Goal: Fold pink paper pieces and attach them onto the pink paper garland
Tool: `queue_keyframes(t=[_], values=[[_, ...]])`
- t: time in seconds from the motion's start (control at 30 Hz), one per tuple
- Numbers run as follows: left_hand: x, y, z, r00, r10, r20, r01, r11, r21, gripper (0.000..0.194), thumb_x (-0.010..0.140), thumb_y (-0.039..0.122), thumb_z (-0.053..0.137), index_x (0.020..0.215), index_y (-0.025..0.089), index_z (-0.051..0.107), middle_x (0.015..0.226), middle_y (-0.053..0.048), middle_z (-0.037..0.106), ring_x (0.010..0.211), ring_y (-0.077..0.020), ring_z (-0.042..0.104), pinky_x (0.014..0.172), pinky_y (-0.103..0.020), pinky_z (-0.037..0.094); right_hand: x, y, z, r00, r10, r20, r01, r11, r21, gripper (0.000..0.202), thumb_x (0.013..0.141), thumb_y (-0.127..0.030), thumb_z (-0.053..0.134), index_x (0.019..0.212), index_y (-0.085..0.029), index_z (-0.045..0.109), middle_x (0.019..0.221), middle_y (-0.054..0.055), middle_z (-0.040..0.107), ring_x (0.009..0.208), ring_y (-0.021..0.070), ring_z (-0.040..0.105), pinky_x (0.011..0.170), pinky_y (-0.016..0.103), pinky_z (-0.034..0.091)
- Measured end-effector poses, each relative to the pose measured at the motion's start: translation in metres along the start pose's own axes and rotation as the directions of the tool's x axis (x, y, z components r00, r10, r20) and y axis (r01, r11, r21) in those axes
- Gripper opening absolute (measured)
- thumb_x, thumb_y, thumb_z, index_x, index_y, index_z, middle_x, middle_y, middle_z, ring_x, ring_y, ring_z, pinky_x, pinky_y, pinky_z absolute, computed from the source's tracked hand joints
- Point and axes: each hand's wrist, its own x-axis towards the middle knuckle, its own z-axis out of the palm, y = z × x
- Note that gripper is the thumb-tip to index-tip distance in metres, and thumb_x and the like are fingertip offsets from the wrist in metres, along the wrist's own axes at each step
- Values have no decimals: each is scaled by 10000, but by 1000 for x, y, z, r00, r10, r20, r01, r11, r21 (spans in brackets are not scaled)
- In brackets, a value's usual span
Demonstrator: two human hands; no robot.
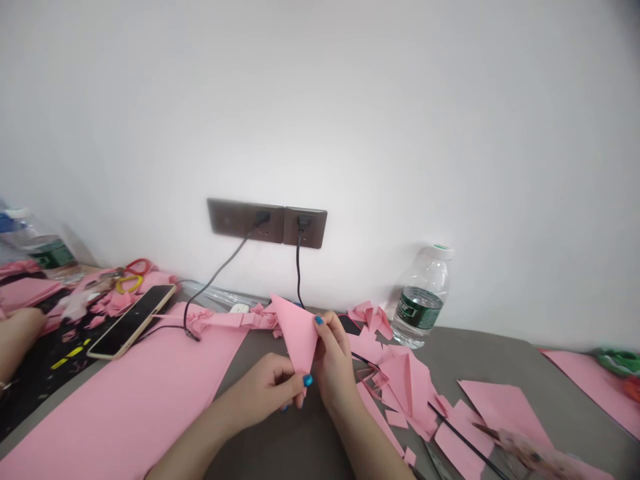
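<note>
A pink sheet of paper (296,333), folded into a pointed triangular shape, is held up in front of me above the grey table. My left hand (274,390) pinches its lower tip between thumb and fingers. Higher up, the thumb and fingers of my right hand (331,357) grip the paper's right edge. Both thumbs wear blue nail polish. Behind the folded paper runs a row of small folded pink pieces (233,320). Large pink sheets (140,400) lie to the left of my left hand.
A phone (133,321) with a black cable rests at left, near red-and-yellow scissors (134,277). Another person's hand (20,337) is at far left. Pink scraps (407,383) and a water bottle (421,300) stand right. Cables run to a wall socket (306,227).
</note>
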Motion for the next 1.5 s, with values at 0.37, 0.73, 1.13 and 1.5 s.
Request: queue_keyframes(t=[0.37,0.73,1.13,1.5], values=[[5,-10,-6,913,72,-402,-96,994,-42,423,861,473,455,553,184,465,557,19,453,538,-124,394,525,-242,287,-4,-3,6,944,-20,330,102,968,-231,401,883,-558,507,688,-207,503,580,-44,428,523,116,391,505,237,314],[7,-15,-4,850,60,-523,-126,988,-90,491,866,529,417,497,214,343,497,43,332,501,-121,341,506,-262,250,-12,-15,13,840,88,535,128,927,-352,376,895,-487,527,652,-200,516,601,-37,439,552,119,346,565,249,306],[7,-35,-40,573,-1,-820,-209,967,-147,477,861,507,487,524,214,321,512,61,289,508,-110,287,485,-237,274,-17,-6,13,824,174,539,22,941,-337,413,850,-480,566,601,-210,377,570,-59,339,529,101,273,517,250,215],[2,-26,-71,402,-96,-910,-513,800,-311,391,813,350,588,550,193,346,545,81,268,434,-58,234,417,-193,218,-15,-6,7,812,173,558,24,944,-328,453,840,-495,561,575,-219,319,545,-62,312,509,98,246,505,252,188]])
